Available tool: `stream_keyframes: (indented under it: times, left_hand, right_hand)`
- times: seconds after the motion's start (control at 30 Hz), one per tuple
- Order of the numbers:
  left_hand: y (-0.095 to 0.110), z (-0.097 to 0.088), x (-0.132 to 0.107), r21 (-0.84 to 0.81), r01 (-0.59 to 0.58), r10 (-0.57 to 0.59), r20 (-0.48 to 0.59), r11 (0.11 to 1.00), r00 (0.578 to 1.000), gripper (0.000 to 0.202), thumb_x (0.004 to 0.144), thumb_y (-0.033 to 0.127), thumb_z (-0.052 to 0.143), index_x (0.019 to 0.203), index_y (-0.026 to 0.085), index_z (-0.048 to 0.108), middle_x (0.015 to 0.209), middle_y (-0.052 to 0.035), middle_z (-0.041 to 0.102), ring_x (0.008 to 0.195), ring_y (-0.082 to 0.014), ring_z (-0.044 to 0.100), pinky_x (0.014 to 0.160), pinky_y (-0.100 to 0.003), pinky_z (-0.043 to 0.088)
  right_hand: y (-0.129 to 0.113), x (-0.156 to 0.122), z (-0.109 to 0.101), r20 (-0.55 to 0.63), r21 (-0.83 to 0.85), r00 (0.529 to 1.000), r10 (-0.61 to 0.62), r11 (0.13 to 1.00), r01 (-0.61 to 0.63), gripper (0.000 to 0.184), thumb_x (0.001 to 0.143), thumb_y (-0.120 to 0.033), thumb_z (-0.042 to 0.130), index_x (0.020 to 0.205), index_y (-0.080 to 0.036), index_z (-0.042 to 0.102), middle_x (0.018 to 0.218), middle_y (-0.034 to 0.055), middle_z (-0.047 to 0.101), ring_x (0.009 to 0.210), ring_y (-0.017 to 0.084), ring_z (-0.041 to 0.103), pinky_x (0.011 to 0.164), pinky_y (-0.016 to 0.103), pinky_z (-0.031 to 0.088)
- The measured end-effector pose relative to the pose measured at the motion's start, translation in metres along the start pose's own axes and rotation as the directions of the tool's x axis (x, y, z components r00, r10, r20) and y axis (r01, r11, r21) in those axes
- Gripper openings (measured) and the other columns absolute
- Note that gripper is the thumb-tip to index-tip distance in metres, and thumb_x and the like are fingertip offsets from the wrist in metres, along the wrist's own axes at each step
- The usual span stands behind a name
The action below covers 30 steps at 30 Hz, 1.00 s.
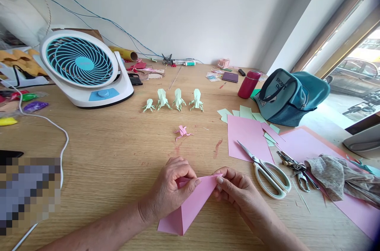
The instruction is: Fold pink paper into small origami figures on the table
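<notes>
Low in the middle of the head view is a folded sheet of pink paper (pixel 192 207), held above the wooden table. My left hand (pixel 175 183) pinches its upper edge between thumb and fingers. The far right corner of the paper is gripped by my right hand (pixel 237 189), thumb on top. A crease runs down the paper to its lower point, and a flap spreads to the left. Beyond my hands lies a small pink origami frog (pixel 183 132). Several pale green origami figures (pixel 178 98) stand in a row behind it.
White-handled scissors (pixel 268 173) lie right of my right hand, partly on a pink sheet (pixel 245 134). Past them are keys (pixel 299 173), a grey cloth (pixel 329 175), a red bottle (pixel 249 84) and a teal bag (pixel 292 96). A fan (pixel 86 69) stands at left, near a white cable (pixel 63 140).
</notes>
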<state>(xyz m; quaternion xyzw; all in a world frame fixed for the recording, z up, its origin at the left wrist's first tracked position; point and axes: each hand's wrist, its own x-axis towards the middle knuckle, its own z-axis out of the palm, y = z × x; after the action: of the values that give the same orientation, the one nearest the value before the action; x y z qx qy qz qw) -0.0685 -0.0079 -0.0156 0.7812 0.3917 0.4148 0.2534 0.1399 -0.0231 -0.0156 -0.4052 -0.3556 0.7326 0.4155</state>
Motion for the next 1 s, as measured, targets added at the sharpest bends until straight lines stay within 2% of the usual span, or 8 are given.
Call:
stream_keyframes:
  times: [0.47,0.6,0.83,1.0]
  left_hand:
    - [0.003,-0.002,0.001,0.01,0.021,-0.022,0.038,1.0,0.999,0.024,0.091,0.025,0.058,0.068,0.018,0.059,0.063,0.002,0.053,0.065,-0.0131,0.048,0.073,-0.03,0.037]
    - [0.003,-0.003,0.003,0.033,-0.005,0.004,0.045,0.999,0.999,0.023,0.091,0.023,0.058,0.068,0.017,0.059,0.063,0.002,0.053,0.066,-0.0131,0.048,0.075,-0.031,0.037]
    - [0.017,-0.011,0.01,0.193,0.019,-0.056,0.187,0.981,0.981,0.016,0.09,0.025,0.063,0.075,0.019,0.065,0.068,0.0028,0.062,0.071,-0.0136,0.051,0.079,-0.031,0.037]
    - [0.036,-0.016,0.022,0.324,-0.012,-0.061,0.215,0.946,0.975,0.028,0.087,0.038,0.067,0.067,0.018,0.062,0.066,0.004,0.064,0.068,-0.0129,0.055,0.076,-0.031,0.036]
  right_hand:
    - [-0.005,-0.001,-0.001,-0.019,-0.049,1.0,0.013,0.999,-0.014,0.032,0.073,-0.045,0.081,0.079,-0.017,0.067,0.064,0.0004,0.067,0.06,0.011,0.057,0.062,0.022,0.045]
    - [-0.006,-0.002,0.0,-0.026,-0.051,1.0,0.018,0.999,-0.019,0.032,0.072,-0.045,0.082,0.079,-0.017,0.067,0.063,0.0004,0.067,0.059,0.011,0.058,0.061,0.023,0.047]
    - [0.0,0.001,-0.003,-0.041,-0.126,0.999,-0.019,0.992,0.014,0.035,0.07,-0.048,0.082,0.077,-0.017,0.068,0.062,0.0012,0.067,0.059,0.013,0.06,0.06,0.026,0.048]
    - [0.0,-0.001,0.0,-0.015,-0.133,0.998,-0.058,0.99,0.055,0.033,0.072,-0.047,0.081,0.079,-0.018,0.07,0.065,0.0017,0.068,0.061,0.013,0.06,0.062,0.026,0.048]
